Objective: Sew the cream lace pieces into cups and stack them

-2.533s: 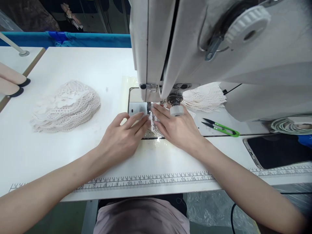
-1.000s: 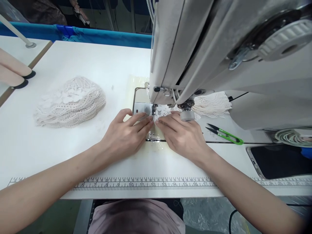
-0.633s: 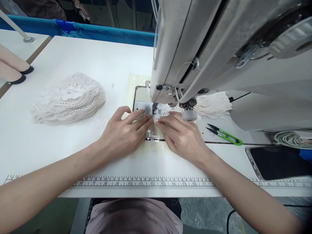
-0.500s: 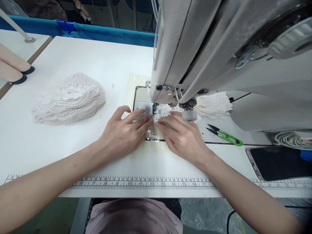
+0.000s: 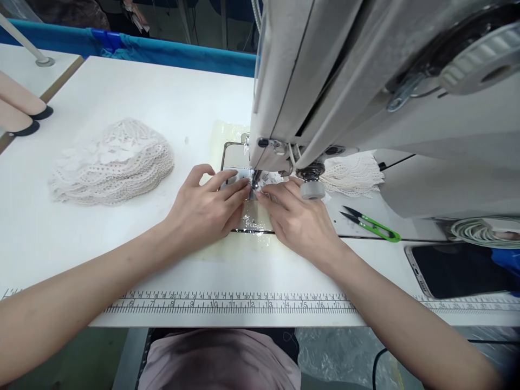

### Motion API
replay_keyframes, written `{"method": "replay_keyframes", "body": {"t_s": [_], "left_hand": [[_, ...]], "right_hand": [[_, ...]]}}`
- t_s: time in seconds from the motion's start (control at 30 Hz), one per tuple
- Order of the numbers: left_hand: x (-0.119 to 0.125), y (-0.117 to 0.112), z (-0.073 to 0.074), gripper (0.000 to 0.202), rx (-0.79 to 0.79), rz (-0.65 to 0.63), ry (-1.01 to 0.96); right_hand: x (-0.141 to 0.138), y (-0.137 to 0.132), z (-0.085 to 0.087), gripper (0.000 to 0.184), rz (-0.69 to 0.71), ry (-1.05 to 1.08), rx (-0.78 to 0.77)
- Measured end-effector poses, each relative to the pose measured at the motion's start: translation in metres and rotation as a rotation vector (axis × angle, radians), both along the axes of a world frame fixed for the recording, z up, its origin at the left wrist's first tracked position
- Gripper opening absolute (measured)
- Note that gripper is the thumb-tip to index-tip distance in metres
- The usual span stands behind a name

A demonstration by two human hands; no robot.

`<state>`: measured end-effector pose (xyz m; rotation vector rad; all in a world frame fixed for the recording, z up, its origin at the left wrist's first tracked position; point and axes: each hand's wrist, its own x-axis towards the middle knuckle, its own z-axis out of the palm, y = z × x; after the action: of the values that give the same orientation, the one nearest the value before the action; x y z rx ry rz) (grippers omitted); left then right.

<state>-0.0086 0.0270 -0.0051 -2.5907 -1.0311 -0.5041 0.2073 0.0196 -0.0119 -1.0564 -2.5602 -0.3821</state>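
My left hand [image 5: 201, 214] lies on the metal needle plate [image 5: 233, 160] of a white sewing machine [image 5: 365, 81], fingers stretched flat and pressing the edge of a small white lace piece [image 5: 268, 180]. My right hand [image 5: 298, 219] rests on the same lace piece from the right, fingers extended toward the presser foot. The fingertips of both hands almost meet just in front of the needle. Most of the lace piece is hidden under my fingers and the machine head.
A stack of white lace pieces [image 5: 111, 162] sits at the left on the white table [image 5: 122, 97]. More lace [image 5: 353, 173] lies behind the machine arm. Green thread snips [image 5: 371, 223] and a phone [image 5: 459, 268] lie at the right. A ruler strip [image 5: 227, 303] runs along the front edge.
Both hands have crept a little forward toward the needle, feeding the lace piece under the presser foot. The view has shifted slightly.
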Motion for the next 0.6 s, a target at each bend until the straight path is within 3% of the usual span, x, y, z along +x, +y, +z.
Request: {"method": "replay_keyframes", "body": {"t_s": [0.37,0.6], "left_hand": [[-0.0001,0.0077,-0.0064,0.031,-0.082,0.022,-0.069],[-0.004,0.0055,-0.0047,0.03,-0.056,0.019,-0.087]], "right_hand": [[0.002,0.0043,-0.0001,0.034,-0.042,-0.024,-0.009],[0.0032,0.0035,-0.0009,0.033,-0.087,-0.02,-0.039]]}}
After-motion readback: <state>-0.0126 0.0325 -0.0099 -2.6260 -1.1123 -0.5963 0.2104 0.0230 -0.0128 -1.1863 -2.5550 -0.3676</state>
